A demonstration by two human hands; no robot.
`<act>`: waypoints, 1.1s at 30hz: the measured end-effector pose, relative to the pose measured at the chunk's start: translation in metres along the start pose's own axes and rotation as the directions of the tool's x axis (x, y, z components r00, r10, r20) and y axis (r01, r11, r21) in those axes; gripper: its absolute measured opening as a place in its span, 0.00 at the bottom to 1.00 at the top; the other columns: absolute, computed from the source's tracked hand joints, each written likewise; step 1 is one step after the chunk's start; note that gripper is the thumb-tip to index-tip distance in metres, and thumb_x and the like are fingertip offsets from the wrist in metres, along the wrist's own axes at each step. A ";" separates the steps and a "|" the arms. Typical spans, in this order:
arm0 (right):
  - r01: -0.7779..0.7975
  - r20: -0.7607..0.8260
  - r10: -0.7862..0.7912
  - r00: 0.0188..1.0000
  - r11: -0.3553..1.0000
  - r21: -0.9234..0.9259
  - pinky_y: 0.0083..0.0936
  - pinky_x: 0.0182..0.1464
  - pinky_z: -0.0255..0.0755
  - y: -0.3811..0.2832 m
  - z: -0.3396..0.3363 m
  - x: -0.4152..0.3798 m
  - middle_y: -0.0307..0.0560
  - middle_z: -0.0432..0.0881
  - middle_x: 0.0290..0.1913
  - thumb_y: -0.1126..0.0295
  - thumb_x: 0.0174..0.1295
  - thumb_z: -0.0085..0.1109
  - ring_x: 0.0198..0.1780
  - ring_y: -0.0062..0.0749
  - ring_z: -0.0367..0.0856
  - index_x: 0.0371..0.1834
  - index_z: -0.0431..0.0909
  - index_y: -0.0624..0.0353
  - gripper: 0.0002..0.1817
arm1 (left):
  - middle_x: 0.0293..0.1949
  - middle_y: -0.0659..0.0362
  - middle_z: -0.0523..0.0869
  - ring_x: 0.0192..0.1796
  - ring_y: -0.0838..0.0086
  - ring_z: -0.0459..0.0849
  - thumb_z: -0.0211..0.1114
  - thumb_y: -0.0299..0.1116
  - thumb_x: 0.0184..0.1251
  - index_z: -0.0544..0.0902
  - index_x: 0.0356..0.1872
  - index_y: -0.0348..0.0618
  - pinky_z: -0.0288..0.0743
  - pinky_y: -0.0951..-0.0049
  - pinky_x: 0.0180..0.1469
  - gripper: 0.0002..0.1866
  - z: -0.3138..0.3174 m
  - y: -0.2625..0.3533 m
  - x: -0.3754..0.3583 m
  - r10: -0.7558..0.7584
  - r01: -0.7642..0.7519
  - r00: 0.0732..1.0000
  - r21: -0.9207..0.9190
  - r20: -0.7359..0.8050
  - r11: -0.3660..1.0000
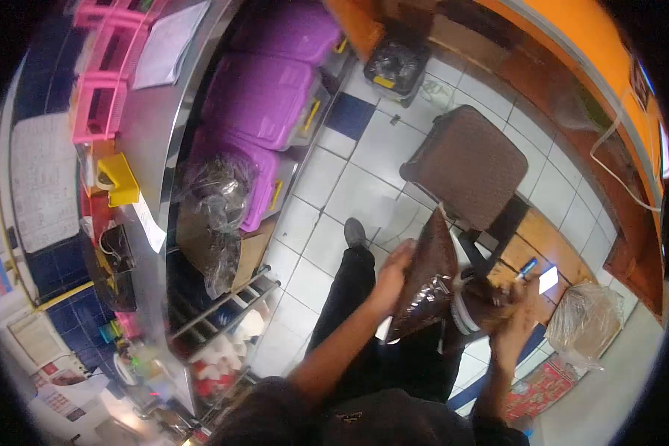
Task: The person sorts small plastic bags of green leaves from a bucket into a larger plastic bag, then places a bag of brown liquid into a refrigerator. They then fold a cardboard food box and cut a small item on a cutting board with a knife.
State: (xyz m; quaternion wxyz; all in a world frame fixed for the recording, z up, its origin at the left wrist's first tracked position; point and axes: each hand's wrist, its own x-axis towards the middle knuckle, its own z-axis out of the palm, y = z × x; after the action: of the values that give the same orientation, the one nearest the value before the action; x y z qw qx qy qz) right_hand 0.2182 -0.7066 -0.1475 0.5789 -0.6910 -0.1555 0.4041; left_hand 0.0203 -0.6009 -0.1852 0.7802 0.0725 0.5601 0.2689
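Observation:
My left hand [392, 276] grips the side of a clear plastic bag [427, 273] filled with a dark brown stuff, held upright over my lap. My right hand [519, 316] is closed on the bag's lower right end, beside a pale round lid or cap [464, 312]. My legs in dark trousers [349, 297] stretch out over the white tiled floor [357, 189], one shoe [354, 232] pointing away.
A brown padded chair [464, 163] stands just ahead. A steel counter [145, 141] at left carries pink racks [100, 82] and a yellow holder [119, 180]; purple lidded bins [256, 100] sit under it. A wrapped bundle [583, 321] and a phone [548, 279] lie at right.

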 end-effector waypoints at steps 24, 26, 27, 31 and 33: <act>0.164 0.631 0.275 0.725 0.821 -0.546 0.36 0.31 0.76 0.020 0.328 0.025 0.52 0.83 0.24 0.59 0.70 0.56 0.27 0.39 0.86 0.41 0.74 0.63 0.15 | 0.34 0.64 0.78 0.38 0.78 0.77 0.65 0.37 0.69 0.74 0.45 0.42 0.72 0.73 0.42 0.13 -0.198 0.224 0.117 0.056 -0.336 0.850 0.457 0.524 0.824; 0.369 0.602 0.210 0.771 0.623 -0.690 0.39 0.27 0.75 0.040 0.346 0.041 0.54 0.80 0.20 0.63 0.71 0.54 0.24 0.47 0.85 0.37 0.73 0.62 0.12 | 0.31 0.58 0.83 0.34 0.64 0.83 0.64 0.38 0.69 0.75 0.45 0.40 0.76 0.61 0.40 0.13 -0.250 0.207 0.267 0.337 -0.470 0.883 0.626 0.328 0.622; 0.414 0.605 0.192 0.773 0.570 -0.709 0.43 0.27 0.75 0.046 0.358 0.047 0.56 0.79 0.19 0.65 0.70 0.53 0.25 0.52 0.83 0.36 0.73 0.60 0.09 | 0.52 0.43 0.82 0.53 0.48 0.81 0.61 0.44 0.67 0.78 0.52 0.34 0.75 0.54 0.54 0.22 -0.199 0.287 0.244 0.291 -0.241 0.942 0.942 0.169 0.234; 0.152 0.396 0.202 0.896 0.699 -0.699 0.45 0.28 0.73 0.085 0.389 0.095 0.61 0.80 0.23 0.66 0.71 0.52 0.25 0.59 0.81 0.35 0.71 0.60 0.09 | 0.54 0.38 0.79 0.54 0.42 0.79 0.67 0.46 0.61 0.76 0.53 0.38 0.78 0.51 0.53 0.26 -0.272 0.315 0.396 0.784 -0.014 0.575 0.961 0.234 -0.277; 0.050 0.331 0.249 0.910 0.727 -0.684 0.45 0.29 0.71 0.100 0.400 0.117 0.62 0.77 0.23 0.66 0.71 0.52 0.26 0.61 0.80 0.34 0.70 0.62 0.10 | 0.52 0.39 0.80 0.51 0.41 0.81 0.68 0.48 0.59 0.75 0.54 0.40 0.80 0.52 0.49 0.28 -0.277 0.333 0.420 0.734 0.095 0.637 0.922 0.234 -0.376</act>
State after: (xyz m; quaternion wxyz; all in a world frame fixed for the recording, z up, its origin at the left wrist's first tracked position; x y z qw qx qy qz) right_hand -0.0293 -0.3853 -0.2857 0.2186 -0.7636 -0.3690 0.4826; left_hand -0.2499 -0.1610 -0.4983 0.0850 0.7402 0.6667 -0.0203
